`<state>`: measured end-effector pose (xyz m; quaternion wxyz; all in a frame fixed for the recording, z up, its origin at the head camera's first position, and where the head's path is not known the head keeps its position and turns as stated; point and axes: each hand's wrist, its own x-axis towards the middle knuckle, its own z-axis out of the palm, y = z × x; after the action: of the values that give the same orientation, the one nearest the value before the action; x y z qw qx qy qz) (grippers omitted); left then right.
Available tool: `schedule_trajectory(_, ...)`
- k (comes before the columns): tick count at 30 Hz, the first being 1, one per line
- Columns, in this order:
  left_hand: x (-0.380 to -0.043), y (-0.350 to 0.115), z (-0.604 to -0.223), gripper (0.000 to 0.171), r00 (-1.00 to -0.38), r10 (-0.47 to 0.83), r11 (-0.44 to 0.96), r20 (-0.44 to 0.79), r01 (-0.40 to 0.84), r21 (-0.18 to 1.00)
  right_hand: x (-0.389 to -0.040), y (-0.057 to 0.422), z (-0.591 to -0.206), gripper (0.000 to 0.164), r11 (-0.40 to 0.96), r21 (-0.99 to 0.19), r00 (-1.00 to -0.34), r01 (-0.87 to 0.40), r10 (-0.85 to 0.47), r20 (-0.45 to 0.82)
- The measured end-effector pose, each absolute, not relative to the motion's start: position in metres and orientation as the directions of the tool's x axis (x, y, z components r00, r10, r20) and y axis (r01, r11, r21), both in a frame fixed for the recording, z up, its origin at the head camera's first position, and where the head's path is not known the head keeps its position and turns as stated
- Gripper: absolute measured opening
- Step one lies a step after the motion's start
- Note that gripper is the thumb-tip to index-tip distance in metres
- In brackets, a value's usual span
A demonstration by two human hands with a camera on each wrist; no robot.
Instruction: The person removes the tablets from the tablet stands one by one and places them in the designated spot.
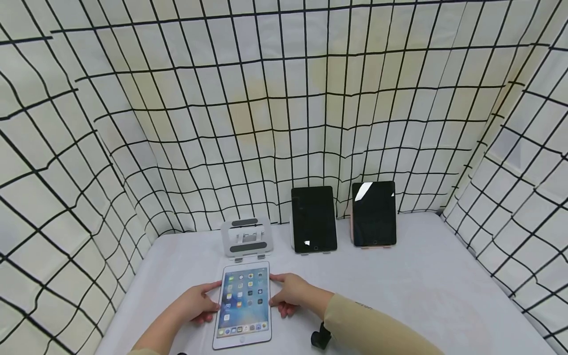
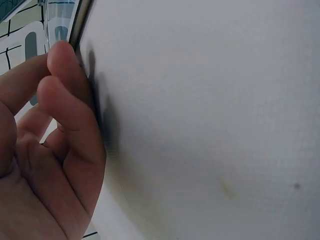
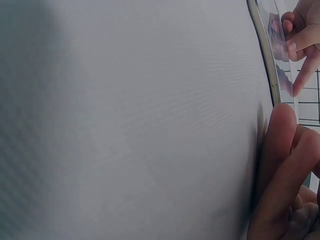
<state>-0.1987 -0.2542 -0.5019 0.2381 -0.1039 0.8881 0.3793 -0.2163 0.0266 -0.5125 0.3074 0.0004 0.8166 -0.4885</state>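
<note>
A white tablet [image 1: 244,305] with a lit home screen is face up at the tabletop [image 1: 421,286], closer to its left edge than to its right. Its home button points toward the person. Whether its underside rests fully on the cloth cannot be told. The left hand [image 1: 197,301] grips the tablet's left long side with index finger and thumb spread along it, the other fingers bent in below. The right hand [image 1: 289,294] holds the opposite long side the same way; its forearm wears a tan sleeve [image 1: 377,325], with a small black object [image 1: 320,338] beside the cuff.

Just beyond the tablet's top end, toward the tabletop's far edge, stands a white stand [image 1: 248,247] with grey pads, bearing nothing. To its right along that far edge, a dark-screened tablet [image 1: 314,219] leans upright on a stand; another black tablet [image 1: 374,213] leans on a pinkish stand nearer the far right corner. A white wall [image 1: 246,111] with black grid lines rises behind.
</note>
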Motion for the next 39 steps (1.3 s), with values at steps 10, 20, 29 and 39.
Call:
schedule_trajectory(10, -0.1962, -0.2573, -0.4968, 0.079, -0.876, 0.08, 0.706, -0.475, -0.286, 0.647, -0.2189, 0.0306, -0.5136, 0.077, 0.561, -0.786, -0.802, 0.258, -0.329, -0.499)
schedule_trajectory(20, -0.197, -0.2583, -0.497, 0.081, -0.871, 0.082, 0.711, -0.483, -0.289, 0.641, -0.2177, 0.0303, -0.5125, 0.076, 0.569, -0.786, -0.811, 0.242, -0.327, -0.486)
schedule_trajectory(29, -0.1939, -0.2576, -0.4962, 0.08, -0.877, 0.073, 0.698, -0.475, -0.295, 0.652, -0.2136, 0.0281, -0.5095, 0.075, 0.607, -0.766, -0.827, 0.21, -0.308, -0.47)
schedule_trajectory(39, -0.1939, -0.2545, -0.4948, 0.078, -0.874, 0.063, 0.697, -0.481, -0.307, 0.648, -0.2107, 0.0293, -0.5081, 0.074, 0.629, -0.756, -0.84, 0.182, -0.3, -0.452)
